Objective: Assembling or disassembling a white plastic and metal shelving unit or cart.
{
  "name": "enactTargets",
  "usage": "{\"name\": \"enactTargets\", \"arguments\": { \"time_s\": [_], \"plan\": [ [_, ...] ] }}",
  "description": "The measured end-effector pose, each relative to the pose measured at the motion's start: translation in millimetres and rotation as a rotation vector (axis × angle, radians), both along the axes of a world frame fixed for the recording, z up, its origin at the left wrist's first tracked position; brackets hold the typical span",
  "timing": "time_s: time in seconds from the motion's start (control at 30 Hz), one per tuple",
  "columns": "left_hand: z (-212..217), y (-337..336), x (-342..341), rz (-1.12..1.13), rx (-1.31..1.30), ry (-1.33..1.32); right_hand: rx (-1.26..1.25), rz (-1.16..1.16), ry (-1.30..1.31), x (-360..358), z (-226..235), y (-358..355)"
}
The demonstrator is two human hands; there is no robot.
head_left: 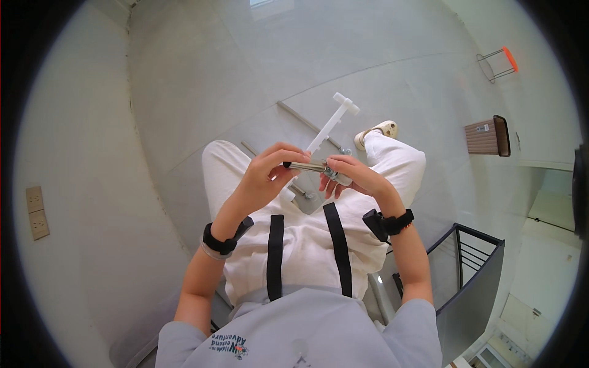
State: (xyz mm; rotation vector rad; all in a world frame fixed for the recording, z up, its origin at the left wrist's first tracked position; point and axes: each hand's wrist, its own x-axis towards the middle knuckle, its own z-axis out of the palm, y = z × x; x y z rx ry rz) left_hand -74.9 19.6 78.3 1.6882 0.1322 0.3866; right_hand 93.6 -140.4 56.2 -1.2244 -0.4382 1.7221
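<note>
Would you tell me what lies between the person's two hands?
In the head view, a short metal rod bridges the gap between the left hand and the right hand; both grip it, above the white plastic frame.

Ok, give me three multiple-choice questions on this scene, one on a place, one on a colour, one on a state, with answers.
1. Where is the stool?
A. upper right, on the floor
B. lower left
C. on the lap

2. What colour are the wrist bands?
A. red
B. black
C. yellow

3. How is the metal rod held?
A. lying on the floor
B. in one hand only
C. between both hands

Answers: 1 A, it stands far off at upper right. 2 B, both wrists wear black bands. 3 C, the left hand and right hand each grip an end with their fingers.
</note>
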Motion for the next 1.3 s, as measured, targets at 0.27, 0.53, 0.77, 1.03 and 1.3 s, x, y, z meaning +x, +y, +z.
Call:
{"name": "enactTargets", "arguments": {
  "time_s": [0.27, 0.53, 0.77, 1.03, 1.3],
  "plan": [
    [3.2, -4.3, 2.3, 0.128, 1.055, 0.019, 0.069, -0.109, -0.129, -17.0, -1.9, 5.2],
    [-10.7, -20.5, 5.5, 0.192, 1.273, 0.011, -0.047, -0.323, -0.524, -47.1, 14.9, 5.2],
    [-14.9, -26.2, -0.2, 0.119, 1.181, 0.119, -0.064, -0.305, -1.144, -53.7, 1.5, 5.0],
    [-12.4, -27.1, -3.2, 0.073, 1.019, 0.185, 0.049, -0.212, -1.542, -56.9, -3.6, 7.0],
    [5.7, -20.0, 1.7, -0.096, 0.745, 0.367, 0.324, -0.171, -1.743, -55.7, -10.2, -1.3]
  ]
}}
